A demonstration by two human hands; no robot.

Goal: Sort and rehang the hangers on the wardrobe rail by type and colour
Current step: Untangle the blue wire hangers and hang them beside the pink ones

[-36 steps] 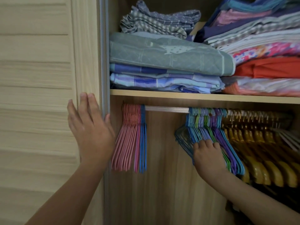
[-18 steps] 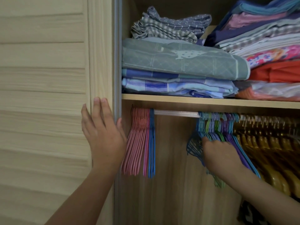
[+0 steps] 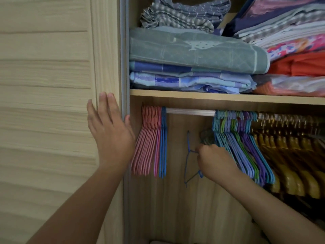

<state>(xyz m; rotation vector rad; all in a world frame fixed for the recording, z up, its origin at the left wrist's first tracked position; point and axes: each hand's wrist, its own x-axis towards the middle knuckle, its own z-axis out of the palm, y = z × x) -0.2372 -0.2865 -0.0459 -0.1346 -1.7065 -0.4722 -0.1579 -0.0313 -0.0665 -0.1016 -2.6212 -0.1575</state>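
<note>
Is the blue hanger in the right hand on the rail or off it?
Off. The blue hanger sits below the rail, its hook clear of it, gripped by the right hand in the gap between hanger groups.

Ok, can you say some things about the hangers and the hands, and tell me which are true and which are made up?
1. The right hand grips a blue hanger that is off the rail. True.
2. The left hand holds a pink hanger. False: it rests flat on the wardrobe door.
3. The pink hangers hang at the rail's left end. True.
4. The yellow hangers hang in the middle of the rail. False: they hang at the right.
5. The shelf above holds shoes. False: folded fabrics lie on it.
</note>
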